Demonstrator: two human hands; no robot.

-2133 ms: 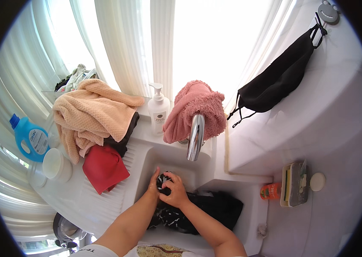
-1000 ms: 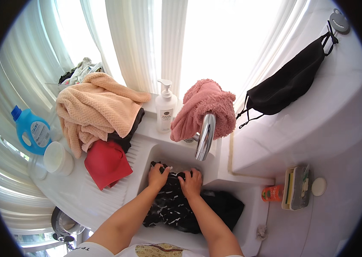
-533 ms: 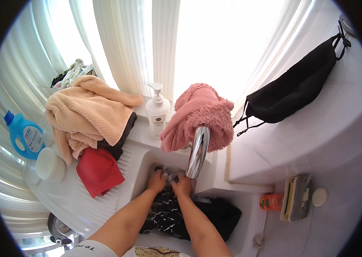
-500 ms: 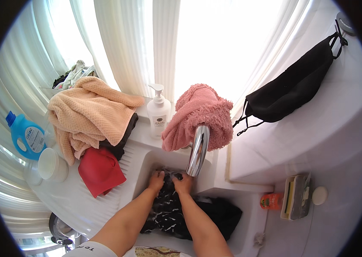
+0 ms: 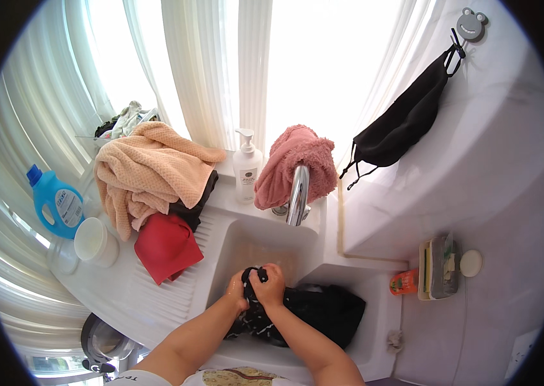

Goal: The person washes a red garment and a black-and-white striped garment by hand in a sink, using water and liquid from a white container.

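Both hands meet over the white sink (image 5: 220, 248). My left hand (image 5: 238, 291) and my right hand (image 5: 270, 285) are closed together on a bunched part of a wet black garment with white marks (image 5: 262, 321). The rest of that dark cloth (image 5: 330, 309) spreads to the right along the sink's lower rim. The chrome tap (image 5: 298, 195) stands just beyond my hands, with its spout pointing down at the basin.
A pink towel (image 5: 294, 164) hangs behind the tap, a white pump bottle (image 5: 247, 168) beside it. On the ribbed drainboard lie a red cloth (image 5: 166, 246) and a peach towel (image 5: 146, 174). A blue detergent bottle (image 5: 54, 202) and white cup (image 5: 95, 241) stand left. A black mask (image 5: 400, 125) hangs right.
My hands have drawn back from under the tap toward me and lifted the bunched black garment, now gripped more tightly between them. The view has shifted slightly.
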